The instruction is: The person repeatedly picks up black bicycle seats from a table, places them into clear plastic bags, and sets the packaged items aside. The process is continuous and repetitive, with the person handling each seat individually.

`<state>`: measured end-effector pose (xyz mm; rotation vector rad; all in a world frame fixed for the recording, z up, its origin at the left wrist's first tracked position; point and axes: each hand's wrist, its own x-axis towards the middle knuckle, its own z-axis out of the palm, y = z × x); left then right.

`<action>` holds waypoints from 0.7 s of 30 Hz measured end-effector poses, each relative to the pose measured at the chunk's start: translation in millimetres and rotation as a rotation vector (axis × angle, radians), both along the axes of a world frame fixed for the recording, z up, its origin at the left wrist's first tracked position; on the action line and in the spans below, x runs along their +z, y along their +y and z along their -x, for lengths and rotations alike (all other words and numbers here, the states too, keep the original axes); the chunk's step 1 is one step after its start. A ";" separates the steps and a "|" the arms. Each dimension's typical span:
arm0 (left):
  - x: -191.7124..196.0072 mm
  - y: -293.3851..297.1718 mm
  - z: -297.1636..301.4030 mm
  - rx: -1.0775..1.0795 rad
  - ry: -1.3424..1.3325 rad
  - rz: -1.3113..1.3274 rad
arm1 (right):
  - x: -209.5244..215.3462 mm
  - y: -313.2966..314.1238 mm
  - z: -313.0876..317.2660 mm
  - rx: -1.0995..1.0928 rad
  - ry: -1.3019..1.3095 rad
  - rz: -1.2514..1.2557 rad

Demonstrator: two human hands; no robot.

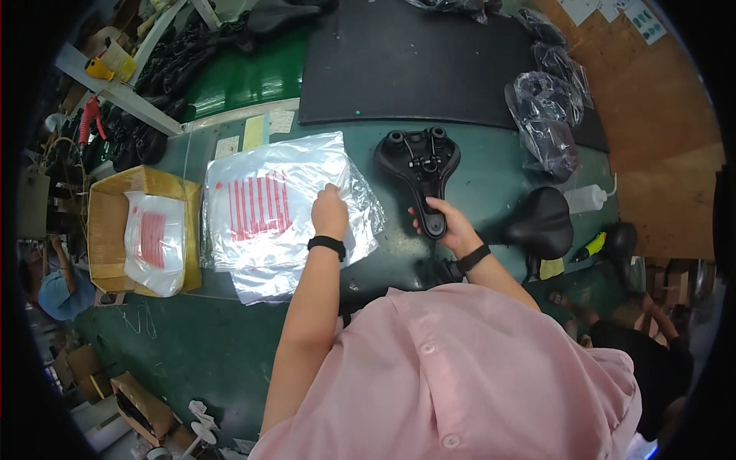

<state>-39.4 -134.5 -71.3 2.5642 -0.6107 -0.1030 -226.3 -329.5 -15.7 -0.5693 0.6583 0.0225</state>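
My right hand (454, 228) is closed round the narrow nose of a black bicycle saddle (416, 157). The saddle is turned underside up, with its rails and clamp showing, its wide end pointing away from me. To the left lies a stack of clear plastic bags (257, 203) with red printed stripes. My left hand (330, 212) is at the right part of the top bag, its fingers curled and pinching the film. The fingertips are partly hidden by the hand itself.
A cardboard box (107, 230) at left holds more bags. Another saddle (541, 224) stands to the right, near a white squeeze bottle (586, 198). Plastic-wrapped saddles (546, 115) line the right of a black mat (414, 65). Other people are on both sides.
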 end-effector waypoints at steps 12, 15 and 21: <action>47.1 69.8 -25.1 0.228 0.643 0.816 | 88.2 40.9 -52.0 0.287 -0.271 0.083; 64.1 72.8 -23.9 0.170 0.778 0.833 | 77.7 56.2 -85.0 0.358 -0.226 0.016; 41.6 74.7 -29.0 0.050 0.835 0.703 | 19.7 97.8 -151.2 0.366 -0.181 -0.116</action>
